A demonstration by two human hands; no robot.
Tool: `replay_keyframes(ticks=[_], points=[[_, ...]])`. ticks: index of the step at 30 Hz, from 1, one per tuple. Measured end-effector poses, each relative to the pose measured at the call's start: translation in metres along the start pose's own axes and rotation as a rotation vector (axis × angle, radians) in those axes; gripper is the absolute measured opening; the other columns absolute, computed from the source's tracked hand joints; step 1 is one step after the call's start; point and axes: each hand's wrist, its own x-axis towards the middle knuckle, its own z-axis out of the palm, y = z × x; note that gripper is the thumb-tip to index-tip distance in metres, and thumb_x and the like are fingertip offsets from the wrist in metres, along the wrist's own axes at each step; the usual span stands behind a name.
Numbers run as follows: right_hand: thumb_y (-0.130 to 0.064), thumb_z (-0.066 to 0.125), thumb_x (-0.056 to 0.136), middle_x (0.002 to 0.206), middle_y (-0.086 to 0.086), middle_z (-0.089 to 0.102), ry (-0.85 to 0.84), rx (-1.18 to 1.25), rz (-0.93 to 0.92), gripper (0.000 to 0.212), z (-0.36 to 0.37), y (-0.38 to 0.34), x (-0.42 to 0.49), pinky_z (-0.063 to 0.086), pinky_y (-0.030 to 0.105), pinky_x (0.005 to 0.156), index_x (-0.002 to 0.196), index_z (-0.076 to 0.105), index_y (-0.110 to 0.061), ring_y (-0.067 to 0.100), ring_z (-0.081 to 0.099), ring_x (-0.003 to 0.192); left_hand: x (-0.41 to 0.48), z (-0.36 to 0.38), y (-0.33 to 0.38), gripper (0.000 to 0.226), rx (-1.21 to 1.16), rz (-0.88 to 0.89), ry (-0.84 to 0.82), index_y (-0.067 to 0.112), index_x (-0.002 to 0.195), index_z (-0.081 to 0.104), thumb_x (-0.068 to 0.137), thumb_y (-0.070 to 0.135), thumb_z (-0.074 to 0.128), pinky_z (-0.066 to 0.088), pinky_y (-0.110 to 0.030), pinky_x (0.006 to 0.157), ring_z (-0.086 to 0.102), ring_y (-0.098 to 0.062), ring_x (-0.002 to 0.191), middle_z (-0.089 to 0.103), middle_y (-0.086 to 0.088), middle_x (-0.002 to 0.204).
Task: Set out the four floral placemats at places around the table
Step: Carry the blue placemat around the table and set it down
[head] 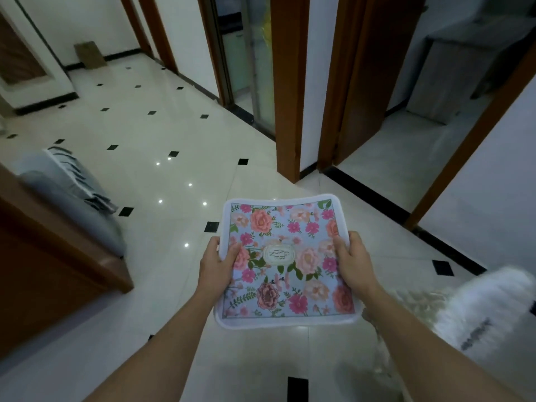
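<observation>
A floral placemat [285, 288] with a pale blue ground, pink and peach flowers, a white border and an oval label in the middle is held flat in front of me above the tiled floor. Whether more mats lie stacked under it I cannot tell. My left hand [217, 264] grips its left edge, thumb on top. My right hand [352, 256] grips its right edge the same way. No table is in view.
Cream floor tiles [162, 181] with small black diamonds stretch ahead. A wooden sofa with a grey cushion [72, 195] stands at left. Brown door frames [290, 91] and open doorways lie ahead. A blurred white fuzzy object [481, 306] sits low at right.
</observation>
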Motion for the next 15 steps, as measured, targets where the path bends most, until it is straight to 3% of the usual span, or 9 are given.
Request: replay_keyframes(ticks=[7,12,15], points=[[-0.040,0.042,0.101,0.090,0.010,0.071,0.081,0.090,0.084,0.023,-0.019,-0.005,0.071,0.062,0.044,0.061,0.106,0.044,-0.018,0.021,0.074,0.069,0.095,0.056,0.028,0.015,-0.006,0.035,-0.130,0.023,0.094,0.054,0.094,0.034,0.064,0.063,-0.042,0.070,0.074,-0.015,0.077,0.072,-0.002,0.091],[-0.039,0.042,0.101,0.089,0.007,0.070,0.202,0.104,0.140,0.026,-0.028,-0.007,0.128,0.056,0.025,0.050,0.109,0.044,-0.015,0.015,0.073,0.065,0.178,0.102,0.041,0.022,-0.009,0.045,-0.273,0.022,0.098,0.055,0.092,0.041,0.065,0.063,-0.046,0.072,0.075,-0.020,0.081,0.072,-0.007,0.096],[-0.039,0.041,0.101,0.088,0.006,0.070,0.294,0.121,0.176,0.024,-0.032,-0.010,0.169,0.055,0.024,0.049,0.109,0.044,-0.016,0.013,0.072,0.064,0.238,0.136,0.055,0.022,0.015,0.086,-0.356,0.022,0.099,0.055,0.092,0.041,0.065,0.063,-0.044,0.072,0.074,-0.020,0.081,0.072,-0.007,0.096]])
